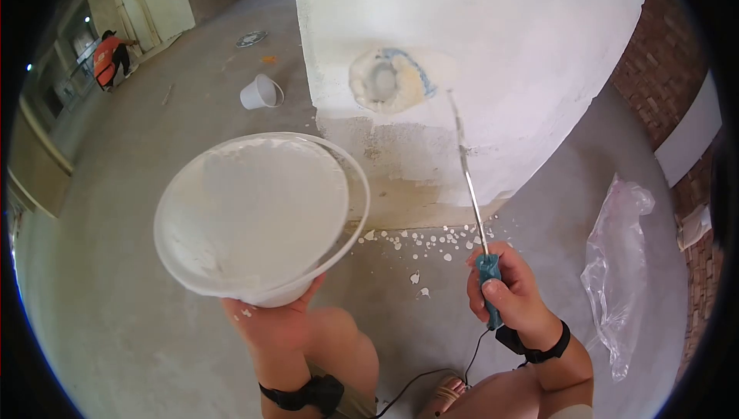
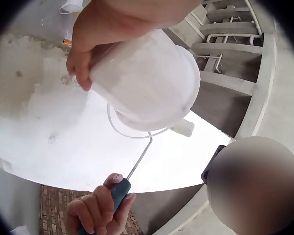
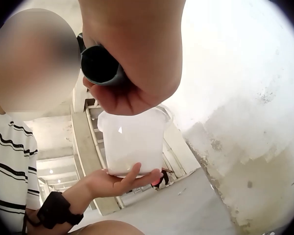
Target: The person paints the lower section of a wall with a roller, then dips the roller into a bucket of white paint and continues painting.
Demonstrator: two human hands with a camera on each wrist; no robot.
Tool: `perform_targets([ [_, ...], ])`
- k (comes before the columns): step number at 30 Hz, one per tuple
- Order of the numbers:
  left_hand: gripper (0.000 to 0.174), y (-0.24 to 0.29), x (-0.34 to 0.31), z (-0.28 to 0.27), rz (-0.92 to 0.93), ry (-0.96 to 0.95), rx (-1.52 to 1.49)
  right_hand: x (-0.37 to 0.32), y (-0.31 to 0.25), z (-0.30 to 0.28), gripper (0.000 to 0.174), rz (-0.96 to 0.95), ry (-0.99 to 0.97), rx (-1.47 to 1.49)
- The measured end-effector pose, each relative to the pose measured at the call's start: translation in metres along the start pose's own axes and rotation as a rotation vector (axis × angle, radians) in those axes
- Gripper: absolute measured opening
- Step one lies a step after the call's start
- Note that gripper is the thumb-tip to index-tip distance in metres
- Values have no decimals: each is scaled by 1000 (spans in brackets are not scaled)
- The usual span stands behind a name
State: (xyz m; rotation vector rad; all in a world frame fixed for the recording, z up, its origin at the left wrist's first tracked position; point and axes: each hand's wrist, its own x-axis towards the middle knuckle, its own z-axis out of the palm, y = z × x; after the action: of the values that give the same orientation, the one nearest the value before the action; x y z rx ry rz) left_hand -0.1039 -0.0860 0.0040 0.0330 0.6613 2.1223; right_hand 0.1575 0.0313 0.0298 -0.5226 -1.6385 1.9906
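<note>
My left hand (image 1: 281, 327) holds a white plastic bucket (image 1: 254, 284) from underneath, fingers round the edge of its base in the left wrist view. The bucket tilts with its mouth towards the head camera; its inside looks coated whitish, and its handle hangs to the right. My right hand (image 1: 512, 284) grips the teal handle of a paint roller (image 1: 489, 269), thumb along the handle. The roller's metal rod reaches up to a fuzzy cream sleeve (image 1: 385, 80) with blue streaks, which overlaps the white-painted wall (image 1: 493, 50). In the left wrist view the sleeve is partly behind the bucket.
White splashes (image 1: 416, 246) dot the concrete floor below the wall. Clear plastic sheeting (image 1: 616, 280) lies to the right, near a brick wall (image 1: 654, 65). A smaller white bucket (image 1: 260, 92) lies tipped at the left, and a person in orange (image 1: 112, 57) crouches far behind.
</note>
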Motion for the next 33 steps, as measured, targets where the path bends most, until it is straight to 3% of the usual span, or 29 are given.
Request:
perform_targets([
  [2, 65, 14, 1, -2, 204, 13, 21, 9, 12, 3, 28, -9, 279, -85],
  [6, 64, 27, 5, -8, 331, 114, 28, 49, 34, 21, 32, 130, 419, -193],
  [9, 65, 27, 8, -13, 226, 93, -54, 82, 65, 36, 28, 70, 484, -220],
  [11, 66, 26, 8, -21, 76, 6, -156, 96, 100, 34, 16, -70, 435, -427],
  [14, 68, 20, 9, -26, 15, -80, -207, 109, 135, 41, 18, -61, 524, -357],
  [18, 70, 13, 10, -35, 17, -77, -105, 125, 154, 53, 20, -9, 560, -297],
  [20, 72, 10, 13, -36, -78, -133, -242, 134, 159, 56, 19, 18, 614, -154],
  [24, 73, 7, 14, -39, -67, -159, -206, 139, 192, 56, 20, -20, 631, -124],
  [27, 73, 6, 15, -36, -51, -137, -52, 130, 236, 51, 21, 15, 652, -154],
  [30, 72, 7, 14, -29, -97, -214, -115, 117, 297, 48, 26, 91, 680, -288],
  [33, 71, 8, 12, -32, -95, -148, -124, 103, 342, 55, 29, 77, 704, -439],
])
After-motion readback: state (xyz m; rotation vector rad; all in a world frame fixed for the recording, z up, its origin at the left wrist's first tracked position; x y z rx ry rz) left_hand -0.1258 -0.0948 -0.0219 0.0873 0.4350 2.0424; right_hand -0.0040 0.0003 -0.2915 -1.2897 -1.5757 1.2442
